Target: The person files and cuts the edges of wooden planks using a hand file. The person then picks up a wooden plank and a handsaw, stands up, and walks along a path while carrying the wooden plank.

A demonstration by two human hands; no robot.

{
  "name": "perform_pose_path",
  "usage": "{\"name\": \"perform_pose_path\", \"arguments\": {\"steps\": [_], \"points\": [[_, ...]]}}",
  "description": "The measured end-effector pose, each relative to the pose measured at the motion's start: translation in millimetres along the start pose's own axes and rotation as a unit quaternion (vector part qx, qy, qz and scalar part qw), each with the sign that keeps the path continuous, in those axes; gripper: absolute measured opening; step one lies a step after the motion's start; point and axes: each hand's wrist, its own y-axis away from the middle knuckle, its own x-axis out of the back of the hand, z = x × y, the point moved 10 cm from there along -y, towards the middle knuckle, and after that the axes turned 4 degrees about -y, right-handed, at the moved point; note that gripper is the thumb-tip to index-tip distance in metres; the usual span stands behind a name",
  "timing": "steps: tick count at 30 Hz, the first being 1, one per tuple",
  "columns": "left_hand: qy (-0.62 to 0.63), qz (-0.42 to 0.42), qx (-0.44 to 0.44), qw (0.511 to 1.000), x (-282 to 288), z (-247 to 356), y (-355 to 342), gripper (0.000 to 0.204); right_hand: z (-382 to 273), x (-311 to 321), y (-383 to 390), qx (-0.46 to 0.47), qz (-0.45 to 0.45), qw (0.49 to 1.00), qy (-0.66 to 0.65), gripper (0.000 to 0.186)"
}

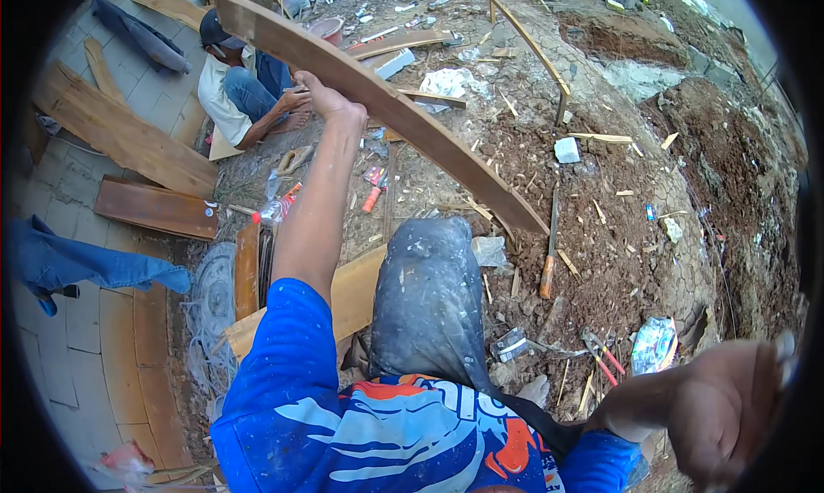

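Note:
My left hand (329, 98) is stretched out ahead and grips a long, slightly bowed wooden plank (403, 114) near its middle. The plank slants from the upper left down to the ground at the centre right. My right hand (730, 407) hangs at the lower right with its fingers loosely curled and nothing in it. My blue sleeves and grey trouser knee (429, 296) fill the lower middle.
A person in a white shirt and cap (236, 81) crouches beyond the plank on paving. A machete with a wooden handle (549, 248), red-handled pliers (601, 356), wood scraps and litter lie on the dirt. Boards (129, 137) are stacked at the left.

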Motion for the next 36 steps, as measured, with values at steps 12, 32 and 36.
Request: {"name": "perform_pose_path", "arguments": {"steps": [12, 32, 36], "points": [[0.267, -0.602, 0.260, 0.706, -153, -25, 157, 0.021, 180, -158, 311, -0.494, -0.373, 0.777, -0.119, 0.116], [-0.211, -0.516, 0.383, 0.737, -126, -186, 256, 0.075, 238, -58, 274, -0.588, -0.032, 0.803, 0.087, 0.034], [-0.268, -0.512, 0.367, 0.729, -115, -194, 261, 0.061, 239, -54, 296, -0.662, -0.031, 0.747, 0.051, 0.035]]}}
